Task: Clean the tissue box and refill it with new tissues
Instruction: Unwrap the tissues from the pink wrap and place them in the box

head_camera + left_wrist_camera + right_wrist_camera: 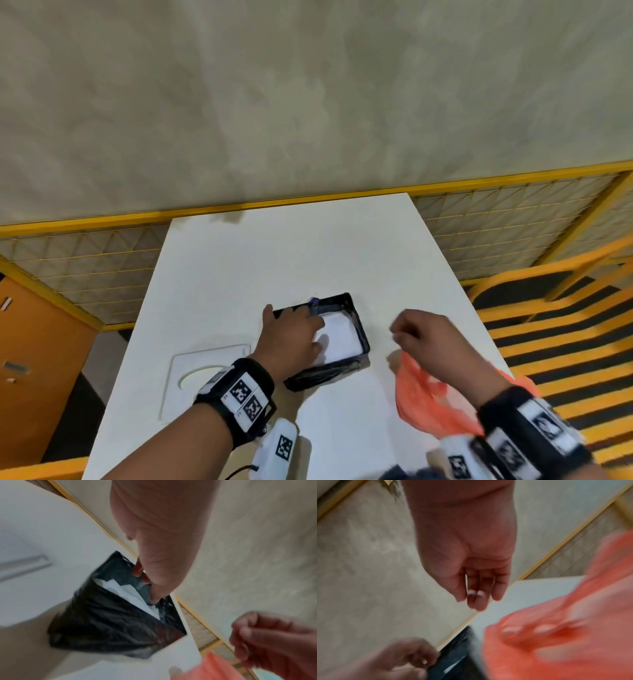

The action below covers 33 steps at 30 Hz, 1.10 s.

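Observation:
A black tissue box (360, 329) sits open-topped in the middle of the white table (308, 246), with white tissues (342, 337) lying inside. My left hand (294, 314) lies over the box's left end, thumb outside the corner and fingers curled down against the inner wall (150, 586). From the left wrist the box (106, 626) and tissues (126, 593) look blurred. My right hand (399, 334) hovers to the right of the box with loosely curled fingers (476, 599) that hold nothing. Under its wrist lies an orange plastic bag (424, 394).
The box's white lid (205, 363), with an oval slot, lies flat at the table's left. A white tagged device (281, 445) rests at the near edge. Yellow mesh fencing (496, 219) runs behind the table, an orange cabinet (34, 359) stands left and yellow-black bars (565, 325) right.

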Motion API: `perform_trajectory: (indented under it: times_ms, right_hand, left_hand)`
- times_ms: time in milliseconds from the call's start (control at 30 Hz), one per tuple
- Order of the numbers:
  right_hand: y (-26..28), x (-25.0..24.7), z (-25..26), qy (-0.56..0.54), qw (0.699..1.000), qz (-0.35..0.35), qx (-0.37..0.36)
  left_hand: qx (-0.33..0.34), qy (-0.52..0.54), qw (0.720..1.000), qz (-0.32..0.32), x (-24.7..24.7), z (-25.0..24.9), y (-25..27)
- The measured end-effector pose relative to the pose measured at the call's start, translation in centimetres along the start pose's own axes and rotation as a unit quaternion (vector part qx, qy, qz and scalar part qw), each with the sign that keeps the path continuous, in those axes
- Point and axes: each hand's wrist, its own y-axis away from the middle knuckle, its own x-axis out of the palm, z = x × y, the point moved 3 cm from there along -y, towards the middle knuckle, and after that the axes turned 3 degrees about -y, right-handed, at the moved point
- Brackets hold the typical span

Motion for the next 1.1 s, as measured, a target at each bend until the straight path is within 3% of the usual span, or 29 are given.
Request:
perform_trajectory:
  times_ms: [67, 100, 200, 300, 433, 567, 733, 867, 1100]
  right_hand:
    - [3.1, -2.1, -3.0, 0.058, 0.995, 0.036, 0.068]
    - [4.6, -2.6, -4.6, 0.097, 0.99, 0.053, 0.09]
    - [6.7, -1.3, -8.7, 0.178, 0.978, 0.055, 0.094]
    - [6.8, 0.4, -10.9, 0.188, 0.978, 0.023, 0.087]
    - [7.2, 1.3, -12.6, 0.186, 0.977, 0.014, 0.103]
    - [8.0, 1.3, -13.6, 0.223, 0.967, 0.023, 0.125]
    - [8.4, 1.4, -14.7, 0.183, 0.973, 0.017, 0.141]
    - [8.2, 1.4, -14.7, 0.16, 0.973, 0.06, 0.155]
    - [8.3, 0.7, -16.2, 0.096, 0.981, 0.014, 0.166]
  left_hand:
    - [0.059, 0.058, 0.994, -0.07, -0.6, -2.7, 0.6]
    - [0.109, 0.086, 0.988, -0.074, -0.8, -4.7, 0.9]
    - [0.247, 0.129, 0.96, -0.029, -0.4, -11.2, 1.1]
    - [0.294, 0.113, 0.949, 0.012, -0.1, -16.8, 0.3]
    - [0.275, 0.078, 0.957, 0.056, 0.4, -22.1, -0.6]
    - [0.184, 0.029, 0.979, 0.082, 1.8, -22.1, -2.0]
    - [0.1, 0.008, 0.989, 0.108, 3.4, -21.8, -3.7]
    - [0.086, 0.029, 0.984, 0.151, 4.5, -22.1, -4.3]
    - [0.093, 0.035, 0.976, 0.193, 4.4, -21.7, -5.4]
